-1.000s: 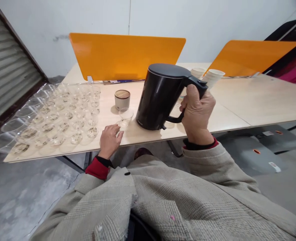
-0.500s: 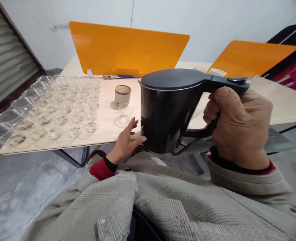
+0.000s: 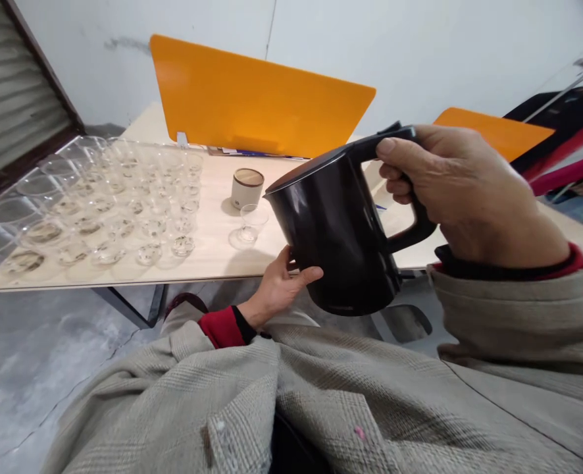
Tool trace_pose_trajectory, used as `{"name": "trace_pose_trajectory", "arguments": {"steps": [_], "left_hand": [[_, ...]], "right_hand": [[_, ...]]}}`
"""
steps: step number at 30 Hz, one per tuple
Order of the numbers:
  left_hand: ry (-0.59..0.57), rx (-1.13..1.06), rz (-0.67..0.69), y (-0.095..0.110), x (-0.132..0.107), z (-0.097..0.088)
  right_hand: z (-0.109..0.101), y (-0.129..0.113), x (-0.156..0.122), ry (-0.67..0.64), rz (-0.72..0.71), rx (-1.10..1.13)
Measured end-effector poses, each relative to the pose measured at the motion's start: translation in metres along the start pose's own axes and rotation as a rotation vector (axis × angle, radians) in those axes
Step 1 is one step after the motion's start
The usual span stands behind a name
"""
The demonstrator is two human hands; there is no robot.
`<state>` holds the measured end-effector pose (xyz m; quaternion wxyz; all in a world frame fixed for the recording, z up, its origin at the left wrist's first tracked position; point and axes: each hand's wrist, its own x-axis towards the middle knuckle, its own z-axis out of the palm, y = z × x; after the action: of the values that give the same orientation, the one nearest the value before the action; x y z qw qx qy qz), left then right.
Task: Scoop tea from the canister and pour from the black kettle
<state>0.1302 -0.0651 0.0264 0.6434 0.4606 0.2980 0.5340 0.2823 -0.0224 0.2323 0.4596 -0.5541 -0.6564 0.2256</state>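
My right hand (image 3: pixel 464 191) is closed round the handle of a black electric kettle (image 3: pixel 338 227), which hangs in the air over my lap, tilted with its spout to the left. My left hand (image 3: pixel 281 286) cups the kettle's lower left side, fingers spread against it. Beyond the spout, on the pale wooden table (image 3: pixel 212 253), stands one small clear cup (image 3: pixel 251 222) by itself, with a beige ceramic cup (image 3: pixel 247 187) just behind it.
Several rows of small clear plastic cups (image 3: pixel 108 210) cover the table's left part. Orange divider panels (image 3: pixel 256 99) stand along the back. A roller shutter (image 3: pixel 10 112) is at the left, grey concrete floor (image 3: pixel 39 368) below the table.
The kettle has come off the table and back toward me, now tilted. My left hand left the table edge and went to the kettle's side.
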Motion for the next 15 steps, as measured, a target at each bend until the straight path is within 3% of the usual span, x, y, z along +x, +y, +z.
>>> {"name": "trace_pose_trajectory", "arguments": {"steps": [5, 15], "left_hand": [[0.015, -0.082, -0.057, -0.003, 0.001, 0.004], [0.026, -0.118, -0.136, -0.002, -0.001, -0.001]], "right_hand": [[0.011, -0.010, 0.013, -0.073, 0.017, -0.129], [0.027, -0.004, 0.028, -0.161, -0.011, -0.163]]}}
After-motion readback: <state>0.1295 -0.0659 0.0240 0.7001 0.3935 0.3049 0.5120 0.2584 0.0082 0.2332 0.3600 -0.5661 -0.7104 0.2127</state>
